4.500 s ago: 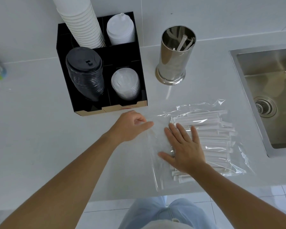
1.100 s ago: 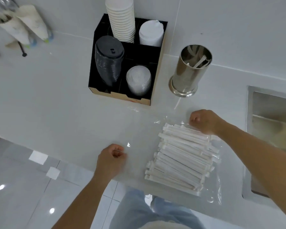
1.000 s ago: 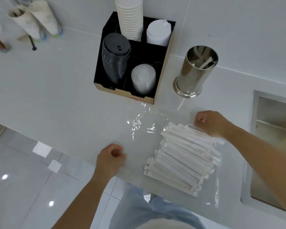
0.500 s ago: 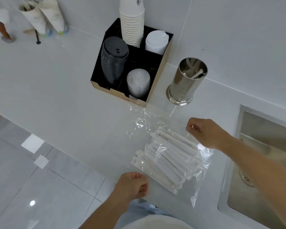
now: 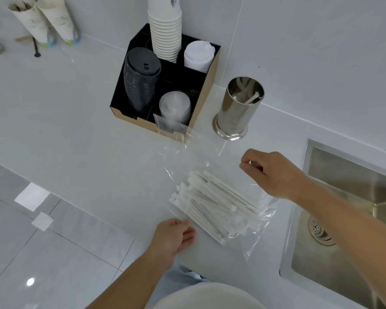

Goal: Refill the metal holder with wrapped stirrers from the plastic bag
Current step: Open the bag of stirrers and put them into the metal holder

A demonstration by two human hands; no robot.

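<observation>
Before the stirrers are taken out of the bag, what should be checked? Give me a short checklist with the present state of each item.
1. Holder upright, with room: ok, only a few stirrers inside.
2. Bag mouth open: cannot tell, the film is too clear.
3. Right hand grip on the bag's far edge: ok, fingers pinched.
4. Left hand steadying the near edge: cannot tell whether it touches the film.
5. Stirrers bundled together inside the bag: ok.
6. Bag away from the sink: ok, it lies on the counter.
</observation>
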